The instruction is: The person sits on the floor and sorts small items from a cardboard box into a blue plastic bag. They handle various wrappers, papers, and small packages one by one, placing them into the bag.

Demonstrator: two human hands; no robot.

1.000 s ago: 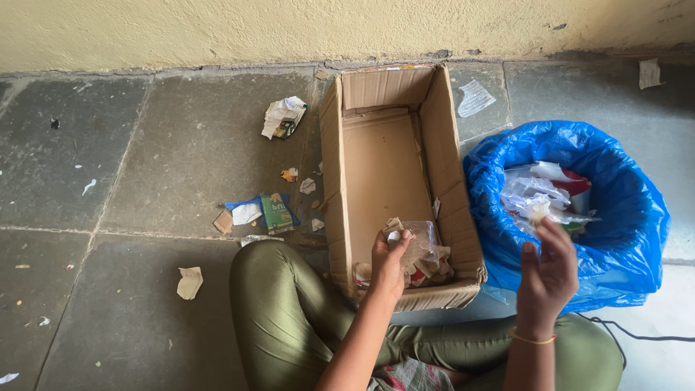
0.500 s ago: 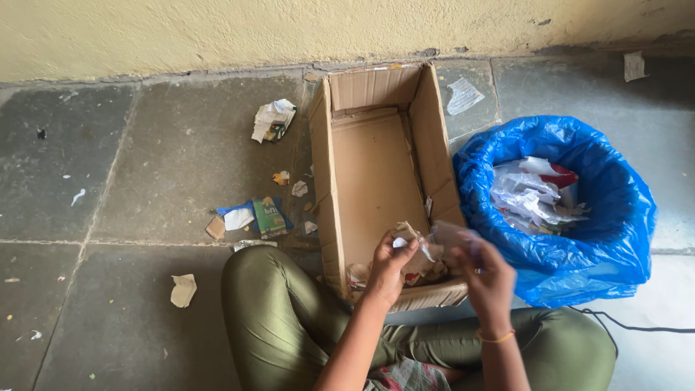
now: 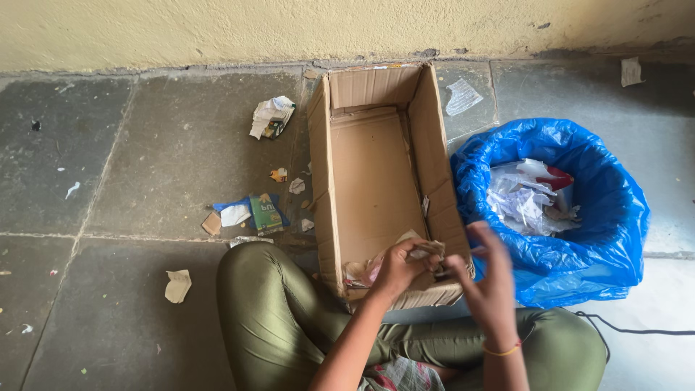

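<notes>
Since half a second ago, our right hand (image 3: pixel 486 279) has drifted lower and closer to the near end of the cardboard box (image 3: pixel 376 174), and our left hand (image 3: pixel 398 269) has sunk a little deeper into that same end. Left fingers are curled around a wad of crumpled paper scraps (image 3: pixel 422 250), gripping it from below and behind. Our right hand looks blurred; its fingers are spread, with the tips right beside the wad at its 3 o'clock side, and we cannot tell whether they actually pinch anything. More scraps (image 3: pixel 362 271) lie in the near corner of the box, at 9 o'clock from the wad; the far stretch of the box floor is bare cardboard.

At 3 o'clock from the box, touching its long wall, stands a bin lined with a blue plastic bag (image 3: pixel 608 239), holding white and red crumpled wrappers (image 3: pixel 528 195). At 9 o'clock from the box, on the grey stone floor (image 3: pixel 145 159), lie a crumpled white paper (image 3: pixel 271 117), a small green carton (image 3: pixel 266 214) and a torn beige piece (image 3: pixel 177 285). Our olive-green knees (image 3: pixel 268 311) frame the box's near end.
</notes>
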